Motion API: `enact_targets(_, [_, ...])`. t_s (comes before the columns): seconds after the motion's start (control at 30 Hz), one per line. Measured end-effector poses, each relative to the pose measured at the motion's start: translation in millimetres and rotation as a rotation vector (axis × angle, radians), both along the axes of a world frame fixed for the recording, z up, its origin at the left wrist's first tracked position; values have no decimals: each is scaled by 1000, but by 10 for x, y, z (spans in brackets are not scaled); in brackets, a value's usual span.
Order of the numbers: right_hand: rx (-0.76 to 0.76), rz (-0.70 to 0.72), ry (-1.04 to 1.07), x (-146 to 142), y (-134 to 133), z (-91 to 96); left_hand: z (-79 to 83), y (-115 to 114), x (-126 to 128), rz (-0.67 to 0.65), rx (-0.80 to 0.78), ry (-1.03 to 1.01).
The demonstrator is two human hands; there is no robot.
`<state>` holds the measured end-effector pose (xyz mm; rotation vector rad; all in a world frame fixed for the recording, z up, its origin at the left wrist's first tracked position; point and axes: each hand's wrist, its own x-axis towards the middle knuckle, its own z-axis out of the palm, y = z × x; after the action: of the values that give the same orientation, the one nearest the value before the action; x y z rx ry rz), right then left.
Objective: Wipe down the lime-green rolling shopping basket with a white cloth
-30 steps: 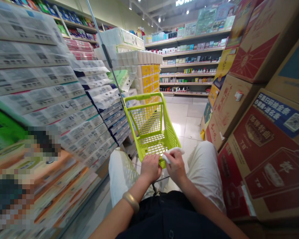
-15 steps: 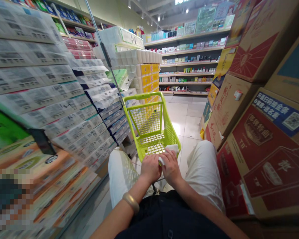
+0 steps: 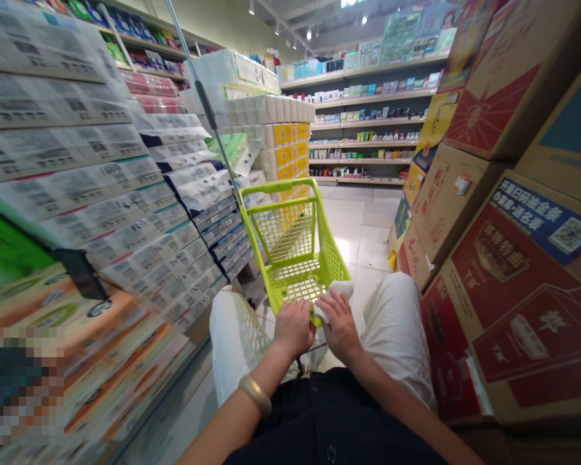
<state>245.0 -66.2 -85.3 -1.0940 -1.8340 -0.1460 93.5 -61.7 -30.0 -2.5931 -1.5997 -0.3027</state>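
A lime-green plastic shopping cart (image 3: 290,239) stands in the aisle right in front of me, its basket empty. My left hand (image 3: 293,326) is closed around the cart's near rim, a gold bangle on that wrist. My right hand (image 3: 337,321) presses a white cloth (image 3: 337,289) against the near right corner of the rim, fingers curled over it. My knees in pale trousers flank the cart.
Stacked packs of tissue and toilet paper (image 3: 101,187) line the left side. Large cardboard boxes (image 3: 503,213) are piled on the right. A tiled floor (image 3: 363,226) leads to product shelves (image 3: 368,116) at the back. A metal pole (image 3: 203,103) rises behind the cart.
My right hand has slid the cloth a little left and then back right along the cart's near rim. My left hand has stayed gripping the rim.
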Motion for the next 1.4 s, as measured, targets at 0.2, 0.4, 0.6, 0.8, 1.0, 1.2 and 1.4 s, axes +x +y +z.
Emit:
enact_targets(0.2, [-14, -84, 76, 258, 130, 17, 10, -11, -23, -1, 8, 0])
enact_targets(0.4, [0, -44, 203, 319, 127, -11, 15, -8, -6, -5, 14, -3])
enact_targets(0.6, [-51, 19, 303, 238, 169, -18, 21, -13, -84, 6, 17, -17])
enact_targets(0.8, [-224, 28, 483, 474, 571, 170, 40, -15, -97, 12, -7, -38])
enact_targets(1.0, [-138, 78, 361, 203, 143, 20, 33, -4, -126, 17, 2, -68])
enact_targets(1.2, [-57, 119, 295, 148, 5, -44, 29, 14, -284, -3, 34, -118])
enact_targets(1.4, [-96, 187, 182, 334, 330, 138, 25, 62, -479, 6, 31, -150])
